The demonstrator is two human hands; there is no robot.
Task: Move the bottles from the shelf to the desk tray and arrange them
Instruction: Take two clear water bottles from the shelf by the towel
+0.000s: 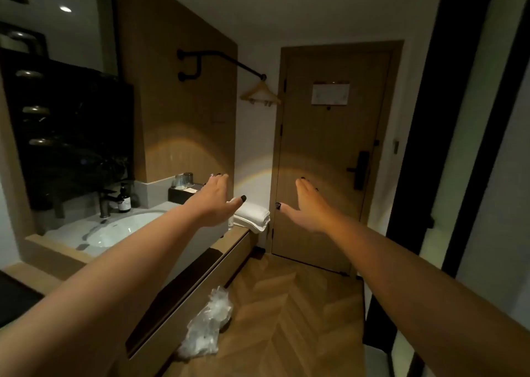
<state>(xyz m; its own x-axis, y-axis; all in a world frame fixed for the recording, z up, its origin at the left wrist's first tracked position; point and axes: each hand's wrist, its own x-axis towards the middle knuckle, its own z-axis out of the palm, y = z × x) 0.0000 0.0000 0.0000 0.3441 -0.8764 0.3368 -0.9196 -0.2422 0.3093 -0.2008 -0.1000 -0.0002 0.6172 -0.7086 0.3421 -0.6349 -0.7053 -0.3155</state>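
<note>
Both my arms stretch forward at chest height. My left hand (216, 200) is held flat with straight fingers over the far end of the vanity counter (198, 250), holding nothing. My right hand (308, 204) is also flat and empty, in front of the wooden door (329, 153). A dark pump bottle (124, 199) stands by the tap behind the white sink (120, 229). A small clear bottle (231, 223) shows just under my left hand, beside folded white towels (252, 217). A dark tray (183, 193) with two upturned glasses (183, 180) sits at the counter's back.
A mirror (66, 124) covers the wall on the left. A clothes rail with a wooden hanger (259, 94) sticks out above the counter. A crumpled clear plastic bag (208, 325) lies on the herringbone wood floor. A dark-framed glass panel (447, 147) stands on the right.
</note>
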